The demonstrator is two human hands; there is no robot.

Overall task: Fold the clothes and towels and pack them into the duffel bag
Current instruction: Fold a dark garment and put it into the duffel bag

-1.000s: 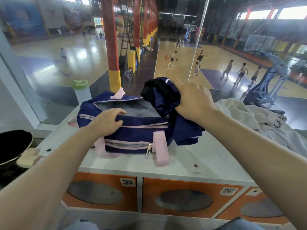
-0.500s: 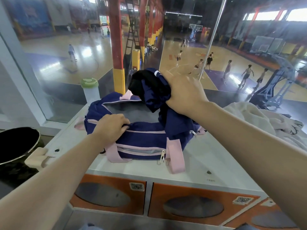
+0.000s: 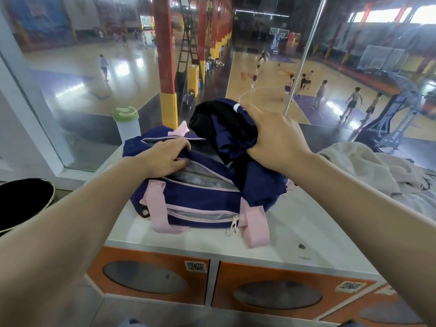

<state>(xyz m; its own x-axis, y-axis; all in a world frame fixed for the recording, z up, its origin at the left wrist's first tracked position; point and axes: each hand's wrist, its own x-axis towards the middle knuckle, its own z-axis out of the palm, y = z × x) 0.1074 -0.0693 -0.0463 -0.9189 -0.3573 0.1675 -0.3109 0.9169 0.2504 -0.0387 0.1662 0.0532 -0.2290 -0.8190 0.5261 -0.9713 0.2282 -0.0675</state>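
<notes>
A navy duffel bag (image 3: pixel 203 201) with pink straps and pink piping sits on a white locker top (image 3: pixel 295 234). Its top zip is open and grey lining shows. My left hand (image 3: pixel 165 159) grips the near edge of the opening and holds it apart. My right hand (image 3: pixel 273 140) clutches a bunched navy and black garment (image 3: pixel 226 128) just above the right end of the opening. Part of the garment hangs over the bag's right side. A heap of cream towels and pale clothes (image 3: pixel 368 171) lies on the locker top to the right.
A white bottle with a green lid (image 3: pixel 126 123) stands behind the bag on the left, against a glass wall over a sports hall. A black round bin (image 3: pixel 23 201) is at lower left. Orange locker doors (image 3: pixel 151 279) lie below the front edge.
My left hand has pulled the near edge of the bag's opening wider, showing more lining. My right hand has brought the bunched garment lower toward the opening.
</notes>
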